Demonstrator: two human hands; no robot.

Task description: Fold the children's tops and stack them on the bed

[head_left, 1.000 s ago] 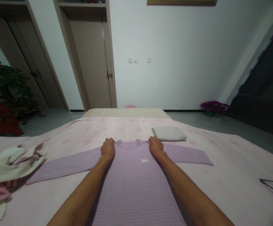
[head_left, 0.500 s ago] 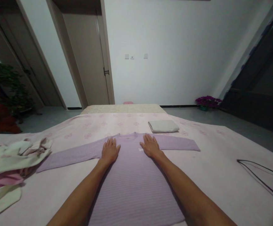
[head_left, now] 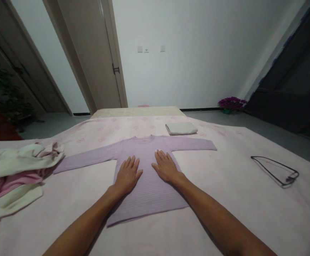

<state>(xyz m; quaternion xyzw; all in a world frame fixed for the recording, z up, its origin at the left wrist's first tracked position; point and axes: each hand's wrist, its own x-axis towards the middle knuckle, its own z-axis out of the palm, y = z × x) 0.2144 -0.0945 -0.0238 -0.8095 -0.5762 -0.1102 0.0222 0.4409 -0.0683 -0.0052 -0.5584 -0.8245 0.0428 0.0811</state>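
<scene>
A lilac ribbed long-sleeved top [head_left: 146, 188] lies spread flat on the pink patterned bedcover [head_left: 224, 213], neckline away from me and both sleeves stretched out sideways. My left hand [head_left: 128, 174] rests palm down on the left side of its body, fingers spread. On the right side of the chest, my right hand [head_left: 166, 166] also lies flat with fingers apart. A small white mark on the chest shows partly above the right fingertips. The end of the left sleeve reaches the clothes pile and its tip is partly hidden there.
A heap of cream and pink clothes [head_left: 16, 177] sits at the left. Beyond the right sleeve lies a folded pale grey cloth [head_left: 181, 128]. A black wire hanger-like frame [head_left: 274, 172] rests at the right. Purple flowers [head_left: 232, 103] stand on the floor by the wall.
Both hands have slid down the top toward me, from near the shoulders to the chest. The camera view has tilted downward, bringing the hem and the whole black frame into sight.
</scene>
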